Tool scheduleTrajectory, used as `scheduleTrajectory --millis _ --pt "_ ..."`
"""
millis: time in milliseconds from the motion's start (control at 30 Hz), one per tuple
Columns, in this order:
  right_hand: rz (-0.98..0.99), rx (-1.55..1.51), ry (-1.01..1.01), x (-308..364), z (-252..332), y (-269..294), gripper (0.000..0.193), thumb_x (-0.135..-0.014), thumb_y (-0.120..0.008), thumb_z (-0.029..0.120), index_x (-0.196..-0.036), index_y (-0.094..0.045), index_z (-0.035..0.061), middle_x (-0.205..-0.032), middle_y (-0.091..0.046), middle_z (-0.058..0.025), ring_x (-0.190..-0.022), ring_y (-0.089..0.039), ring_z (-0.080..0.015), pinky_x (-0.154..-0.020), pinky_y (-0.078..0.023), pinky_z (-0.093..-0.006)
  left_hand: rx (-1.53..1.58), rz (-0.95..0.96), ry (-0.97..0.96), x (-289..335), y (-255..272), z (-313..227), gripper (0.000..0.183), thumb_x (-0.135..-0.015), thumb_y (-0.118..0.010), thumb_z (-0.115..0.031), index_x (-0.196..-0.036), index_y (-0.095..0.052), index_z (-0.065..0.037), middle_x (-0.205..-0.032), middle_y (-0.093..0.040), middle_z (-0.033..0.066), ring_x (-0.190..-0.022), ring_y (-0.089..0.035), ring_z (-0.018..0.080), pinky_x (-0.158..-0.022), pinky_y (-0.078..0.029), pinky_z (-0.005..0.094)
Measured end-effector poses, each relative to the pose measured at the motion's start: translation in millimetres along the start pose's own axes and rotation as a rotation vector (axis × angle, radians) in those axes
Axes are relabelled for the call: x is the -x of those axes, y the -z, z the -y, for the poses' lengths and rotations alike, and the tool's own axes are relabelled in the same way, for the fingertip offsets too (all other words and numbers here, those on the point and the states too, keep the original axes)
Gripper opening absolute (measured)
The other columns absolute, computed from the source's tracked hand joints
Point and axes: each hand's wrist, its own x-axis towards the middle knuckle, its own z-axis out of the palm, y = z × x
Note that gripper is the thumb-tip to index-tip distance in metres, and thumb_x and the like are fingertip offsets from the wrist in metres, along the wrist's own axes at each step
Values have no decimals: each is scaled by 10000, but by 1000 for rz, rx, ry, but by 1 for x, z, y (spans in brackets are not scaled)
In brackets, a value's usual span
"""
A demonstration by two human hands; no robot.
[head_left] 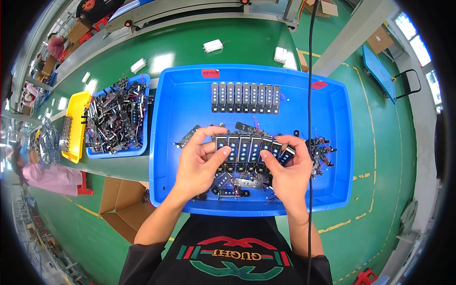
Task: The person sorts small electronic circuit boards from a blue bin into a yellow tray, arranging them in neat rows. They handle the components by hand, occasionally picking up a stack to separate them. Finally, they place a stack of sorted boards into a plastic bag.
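Between my two hands is a row of black LED light modules (244,148), standing side by side with their dotted faces toward me. My left hand (202,159) is closed on the row's left end, thumb on the front. At the other end, my right hand (287,166) grips the modules, its thumb pressed on their faces; the last one there tilts out of line. Beneath and around my hands, loose modules (232,192) with thin wires lie in a large blue tray (185,102). Farther back in it, a neat row of similar modules (245,97) lies flat.
Left of the tray, a smaller blue bin (148,88) holds a heap of modules, beside a yellow tray (74,114). White blocks (213,45) lie on the green table behind. A black cable (310,95) hangs down at the right. An open cardboard box (121,204) stands below left.
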Motion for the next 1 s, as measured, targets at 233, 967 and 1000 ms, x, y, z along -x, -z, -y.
scheduleTrajectory --millis 233,967,1000 --pt "88 -341 -208 -4 8 1 487 -800 -687 -62 -1227 -466 15 -1013 -606 -82 -845 -612 -111 -728 -513 -248 71 40 -52 2 -2 -4 346 -938 -533 35 -1266 -426 0 -1041 -673 144 -929 -646 130 -800 -521 240" --pt "-66 16 106 7 9 -17 481 -743 -743 -54 -1160 -509 -2 -988 -624 -94 -839 -619 -135 -706 -500 -250 -151 -59 -14 2 -18 1 386 -924 -592 -39 -1265 -412 -43 -931 -654 57 -810 -590 52 -632 -452 208" --pt "-85 159 254 11 11 -17 454 -741 -754 -23 -1137 -532 0 -997 -609 -80 -835 -610 -144 -703 -492 -252 -208 -59 1 3 -19 2 378 -912 -609 -35 -1249 -438 -41 -951 -646 55 -840 -591 57 -662 -464 214"
